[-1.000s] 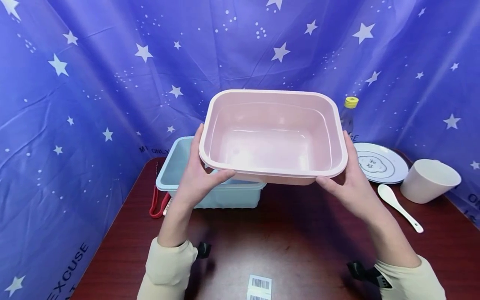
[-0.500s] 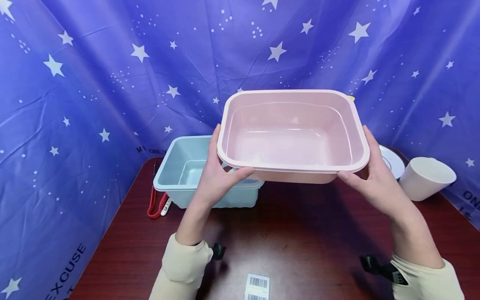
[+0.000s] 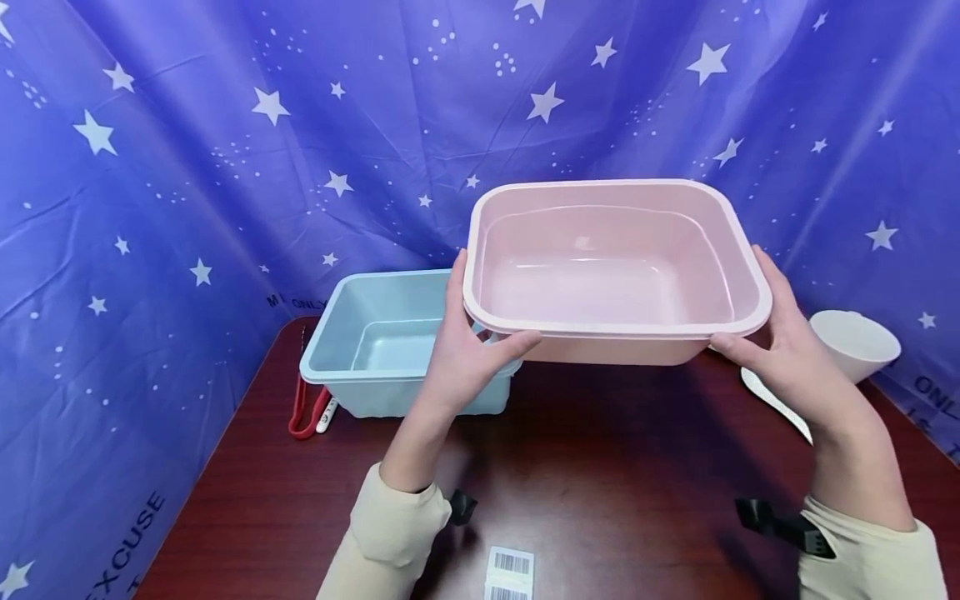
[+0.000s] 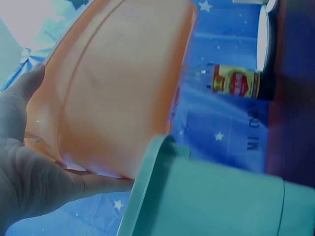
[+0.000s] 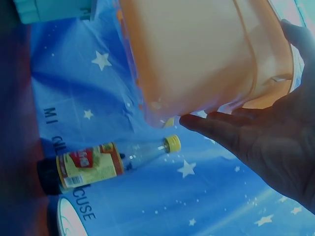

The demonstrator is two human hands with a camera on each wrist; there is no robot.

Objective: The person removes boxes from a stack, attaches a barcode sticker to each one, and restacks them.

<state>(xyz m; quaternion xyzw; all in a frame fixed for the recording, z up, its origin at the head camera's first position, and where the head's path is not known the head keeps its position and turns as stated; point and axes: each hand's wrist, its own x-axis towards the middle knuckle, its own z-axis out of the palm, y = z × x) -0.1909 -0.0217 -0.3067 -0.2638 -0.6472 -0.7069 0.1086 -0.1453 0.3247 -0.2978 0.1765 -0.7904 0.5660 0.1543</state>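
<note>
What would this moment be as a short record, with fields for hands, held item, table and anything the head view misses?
Held item: pink tub, raised above the table, its open top visible
Left hand: grips the tub's left end
Right hand: grips the tub's right end
Table, left: blue tub with a red tool beside it
Table, right: white cup and white spoon
Table, near: barcode label
Missed by head view: yellow-capped bottle, seen from the right wrist
Backdrop: starry blue curtain

White spoon (image 3: pixel 766 395) near a white cup (image 3: pixel 857 343)
</note>
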